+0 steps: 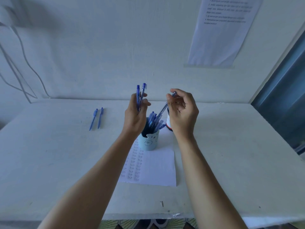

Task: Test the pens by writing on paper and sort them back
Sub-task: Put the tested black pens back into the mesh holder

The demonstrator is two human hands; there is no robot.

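Sorting step, likely: left hand grip closed round 2 blue pens, upright above pen cup. Right hand grip pinches 1 pen near top, tip down in pen cup. Paper under pen cup, covered in "test" marks. 2 more pens lie on desk, far left. Next move: straight lift, no snagging neighbours.

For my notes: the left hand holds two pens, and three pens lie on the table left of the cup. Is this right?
No: the head view shows two loose pens on the table left of the cup, not three. The left hand holds two upright pens.
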